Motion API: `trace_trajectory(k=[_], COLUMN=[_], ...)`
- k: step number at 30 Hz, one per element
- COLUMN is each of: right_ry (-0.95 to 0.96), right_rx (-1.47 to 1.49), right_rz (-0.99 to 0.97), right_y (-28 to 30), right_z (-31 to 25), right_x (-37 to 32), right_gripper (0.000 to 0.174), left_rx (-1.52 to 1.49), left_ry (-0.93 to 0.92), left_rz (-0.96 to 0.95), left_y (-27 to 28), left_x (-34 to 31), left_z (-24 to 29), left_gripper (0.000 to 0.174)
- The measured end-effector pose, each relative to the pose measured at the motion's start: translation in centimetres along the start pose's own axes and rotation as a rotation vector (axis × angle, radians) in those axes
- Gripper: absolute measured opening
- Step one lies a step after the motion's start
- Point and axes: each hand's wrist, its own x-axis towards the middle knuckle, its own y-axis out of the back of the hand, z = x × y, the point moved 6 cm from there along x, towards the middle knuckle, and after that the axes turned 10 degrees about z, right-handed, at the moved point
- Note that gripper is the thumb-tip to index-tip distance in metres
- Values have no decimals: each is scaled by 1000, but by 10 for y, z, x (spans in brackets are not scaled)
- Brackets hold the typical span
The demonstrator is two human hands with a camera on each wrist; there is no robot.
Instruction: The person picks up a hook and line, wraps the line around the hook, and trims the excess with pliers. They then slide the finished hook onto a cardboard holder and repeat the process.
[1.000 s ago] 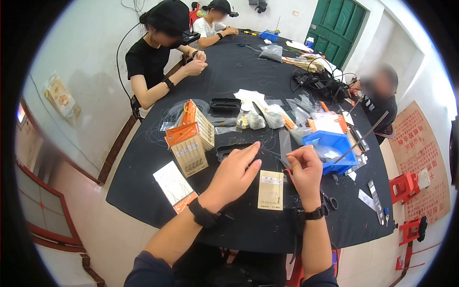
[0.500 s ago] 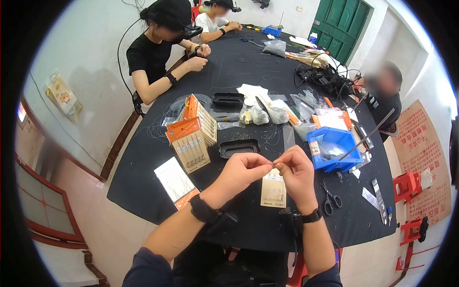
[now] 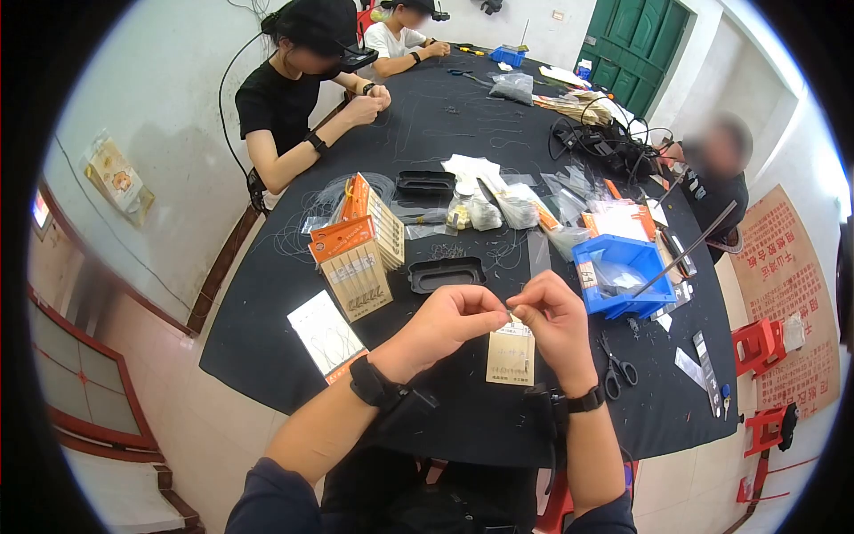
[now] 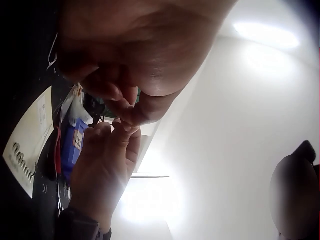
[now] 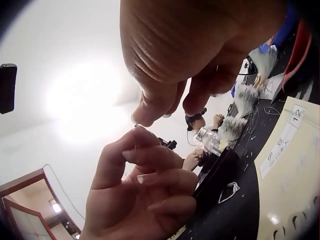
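Observation:
Both hands meet fingertip to fingertip above the near part of the black table. The left hand (image 3: 449, 322) pinches a tiny dark thing between thumb and forefinger, and the right hand (image 3: 559, 325) pinches at the same spot. Only a small glint shows between the tips in the right wrist view, where the left hand (image 5: 145, 185) is below the right hand (image 5: 185, 45); what it is cannot be told. Under the hands lies a cream card (image 3: 511, 360) with a row of small dark hooks along its lower part, its top partly covered by the right hand.
A black tray (image 3: 447, 275) lies beyond the hands, with orange-topped hook packs (image 3: 354, 278) and a white card (image 3: 324, 333) to the left. Right of the hands are a blue bin (image 3: 624, 298) and scissors (image 3: 614, 367). Other people sit around the table.
The left hand, earlier held out with straight fingers over the table, has come to the right hand's fingertips and pinches there. Over the last half second both hands have barely moved.

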Motion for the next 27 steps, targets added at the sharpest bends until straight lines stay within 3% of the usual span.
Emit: trace_trajectory(k=[14, 27], right_ry=[-98, -51], right_rx=[46, -46], right_rz=[-34, -62], right_y=[7, 9], right_z=[-2, -6], right_x=[2, 3], right_gripper=[17, 16], left_rx=[-22, 38], left_ry=[-32, -51], left_rz=[-39, -8], left_y=[-3, 0], left_x=[-3, -2], left_z=[4, 3], left_gripper=[7, 6])
